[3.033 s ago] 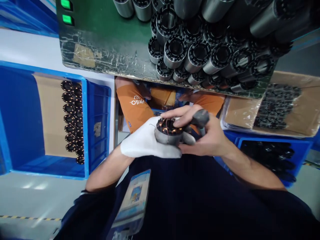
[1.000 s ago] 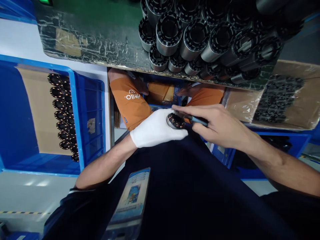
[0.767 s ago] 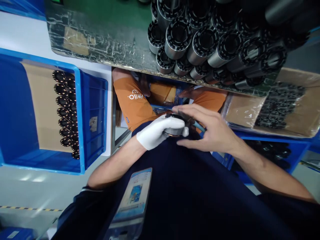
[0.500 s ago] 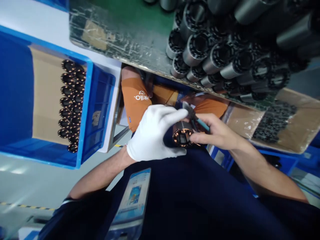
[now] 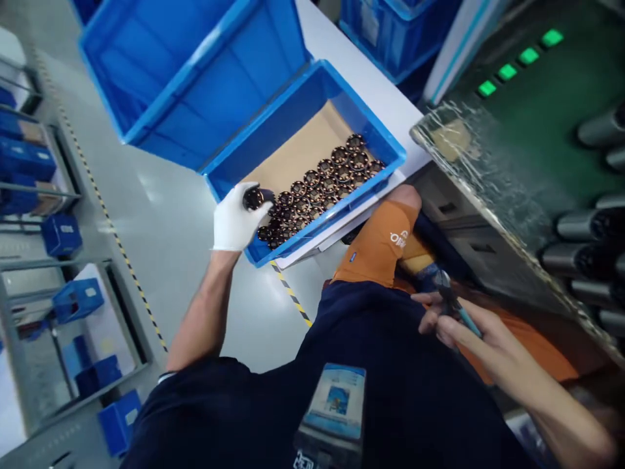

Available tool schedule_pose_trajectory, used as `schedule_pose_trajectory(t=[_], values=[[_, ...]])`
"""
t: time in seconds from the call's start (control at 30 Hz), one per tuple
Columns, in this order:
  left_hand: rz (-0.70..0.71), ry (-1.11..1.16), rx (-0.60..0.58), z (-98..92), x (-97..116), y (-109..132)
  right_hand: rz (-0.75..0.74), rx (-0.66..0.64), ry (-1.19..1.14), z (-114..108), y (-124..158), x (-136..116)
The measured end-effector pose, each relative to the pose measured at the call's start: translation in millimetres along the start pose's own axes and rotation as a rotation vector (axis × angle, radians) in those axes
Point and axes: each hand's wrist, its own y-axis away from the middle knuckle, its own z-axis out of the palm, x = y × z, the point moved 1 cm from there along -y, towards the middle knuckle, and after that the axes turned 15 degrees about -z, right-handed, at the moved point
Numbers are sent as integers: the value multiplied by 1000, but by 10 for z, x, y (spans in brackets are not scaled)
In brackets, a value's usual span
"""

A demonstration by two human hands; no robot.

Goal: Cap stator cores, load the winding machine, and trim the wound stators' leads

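My left hand [image 5: 234,218], in a white glove, grips a motor stator [image 5: 254,198] with copper windings round its rim. It holds the stator over the near left corner of a blue crate [image 5: 359,83], beside rows of similar stators [image 5: 325,185] standing on a tan cardboard liner [image 5: 297,150]. My bare right hand [image 5: 456,322] is closed around a pair of cutting pliers [image 5: 466,319] with teal handles, held above my lap at the right. The jaws of the pliers point up and away from me.
An upright blue crate [image 5: 185,78] adjoins the stator crate on the white table [image 5: 336,45]. To the right is a green-topped bench [image 5: 517,150] with worn edges, green lights [image 5: 527,57] and metal cylinders [image 5: 581,228]. Shelves with blue bins [image 5: 78,296] stand at the left.
My left hand has carried the stator from in front of my body to the blue crate at the left. My right hand keeps the pliers near my lap. The view has turned left.
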Motion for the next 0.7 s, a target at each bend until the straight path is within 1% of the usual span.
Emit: schedule_pose_trajectory(t=[0.03, 0.1, 0.13, 0.2, 0.3, 0.37, 0.43, 0.53, 0.6, 0.7], values=[[-14, -131, -12, 46, -177, -170, 19, -17, 28, 32, -55, -25], [-7, -260, -70, 174, -435, -428, 51, -58, 76, 108, -172, -100], [8, -286, -100, 248, -520, -513, 58, -81, 96, 148, -235, -146], [43, -310, -155, 396, -625, -601, 50, -118, 136, 223, -368, -249], [68, -336, -233, 584, -703, -598, 19, -159, 198, 319, -592, -408], [71, -329, -281, 670, -748, -559, -4, -196, 235, 380, -759, -524], [69, -299, -314, 724, -794, -521, -40, -239, 263, 452, -945, -657], [72, -229, -329, 760, -845, -480, -108, -294, 338, 597, -1298, -859], [80, -168, -313, 761, -854, -460, -232, -332, 509, 725, -1620, -957], [75, -45, -232, 721, -853, -425, -476, -353, 820, 955, -2257, -1009]])
